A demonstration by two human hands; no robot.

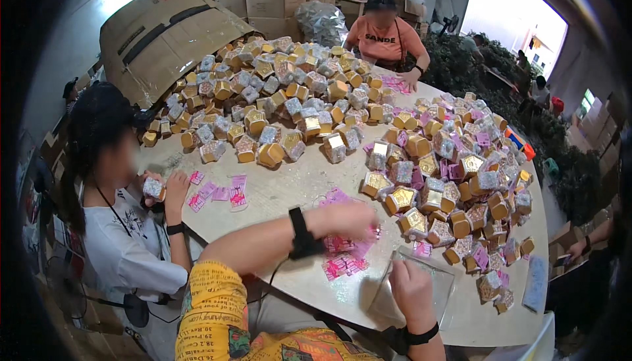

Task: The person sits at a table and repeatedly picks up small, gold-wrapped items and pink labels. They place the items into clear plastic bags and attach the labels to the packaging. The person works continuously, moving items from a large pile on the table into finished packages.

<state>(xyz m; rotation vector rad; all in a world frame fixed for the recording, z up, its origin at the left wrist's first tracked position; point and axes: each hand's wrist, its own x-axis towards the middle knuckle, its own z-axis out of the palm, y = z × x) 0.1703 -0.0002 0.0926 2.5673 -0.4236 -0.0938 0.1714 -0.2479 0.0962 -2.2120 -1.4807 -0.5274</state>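
My left hand (352, 221), smeared by motion, is over a cluster of pink printed tags (345, 266) on the table in front of me; its fingers cannot be made out well. To the right, my right hand (411, 287) is closed in a fist on a clear plastic bag (384, 303), whose edges show on both sides of the hand. Beyond the hands lies a heap of small house-shaped ornaments (415, 222), with gold and glittery white sides, many with pink tags on them.
A larger ornament pile (270, 97) spills from a tipped cardboard box (164, 31). At the left, a person in white (131, 242) holds an ornament near more pink tags (220, 193). Across the pale table (289, 190), a person in orange (385, 38) reaches toward tags. A blue-white packet (534, 283) lies at right.
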